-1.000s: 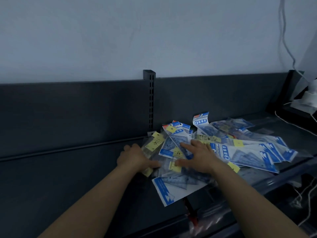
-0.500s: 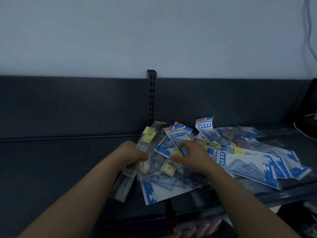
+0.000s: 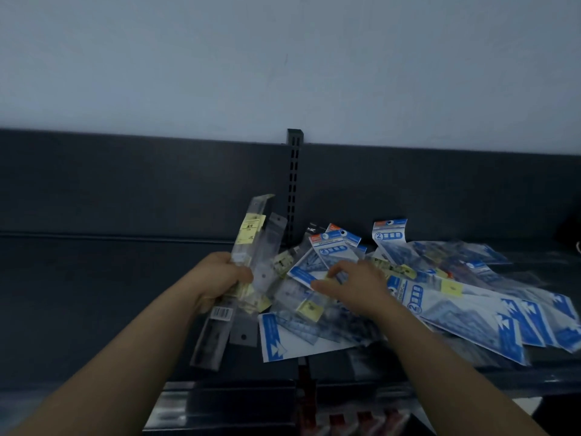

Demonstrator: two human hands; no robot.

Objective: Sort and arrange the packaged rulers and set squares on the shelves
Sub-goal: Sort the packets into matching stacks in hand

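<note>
While left grip clasps the ruler packs, long axis 7-to-1 o'clock | set-square pile at its 3 o'clock | right grip nearer, atop it, hold unclear.

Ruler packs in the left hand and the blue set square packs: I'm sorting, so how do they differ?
The ruler packs are long, narrow and clear with yellow labels; the set square packs are wide with blue-and-white cards. The ruler packs are gripped by the left hand, tilted upward; the set square packs lie overlapping on the shelf. Both are plastic-wrapped.
</note>
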